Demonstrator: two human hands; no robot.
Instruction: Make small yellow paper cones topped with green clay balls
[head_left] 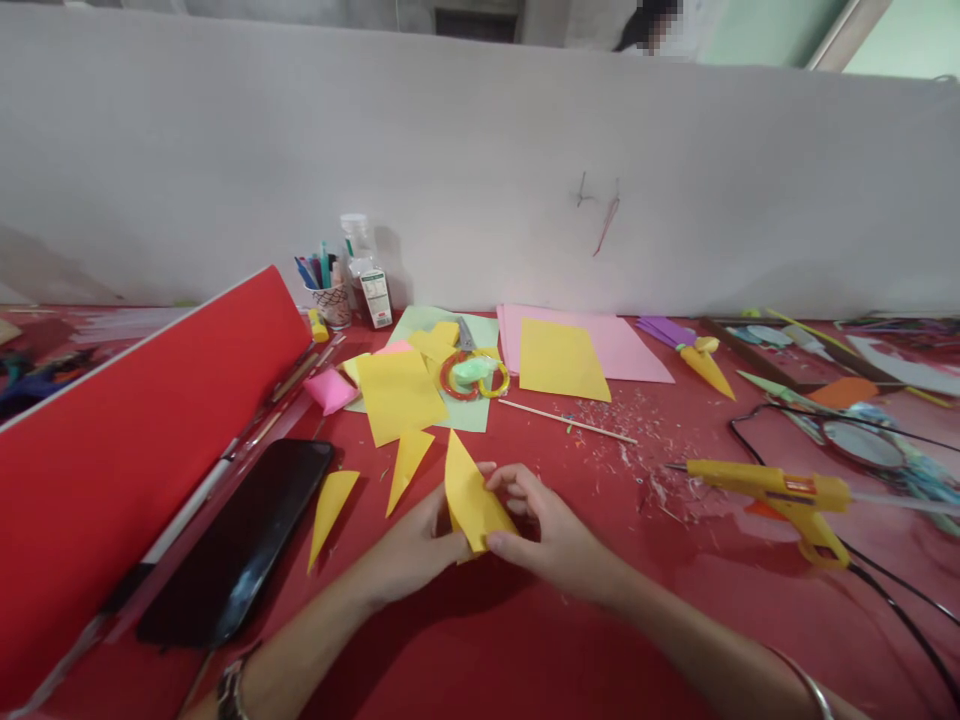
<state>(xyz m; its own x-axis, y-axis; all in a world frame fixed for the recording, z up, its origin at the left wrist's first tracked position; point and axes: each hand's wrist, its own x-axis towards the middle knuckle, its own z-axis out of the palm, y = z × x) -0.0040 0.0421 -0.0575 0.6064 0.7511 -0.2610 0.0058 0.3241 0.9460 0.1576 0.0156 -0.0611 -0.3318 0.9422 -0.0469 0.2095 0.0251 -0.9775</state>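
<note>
Between my two hands is a sheet of yellow paper [471, 492], curled upward and held just above the red table. My left hand [420, 540] grips its lower left side, the fingers partly hidden behind the paper. My right hand [544, 525] pinches its right edge with the thumb in front and the fingers curled behind. Left of my hands lie two yellow paper cones, one cone [409, 465] close by and another cone [331, 510] nearer the phone. Beyond the hands rests a flat yellow sheet [401, 395].
A yellow glue gun [780, 490] with a black cord lies at right. A black phone [244, 535] and a red board [150, 450] take up the left. Scissors [459, 378], a thin stick [566, 421], pink sheets [630, 350] and a pen cup [331, 304] are farther back.
</note>
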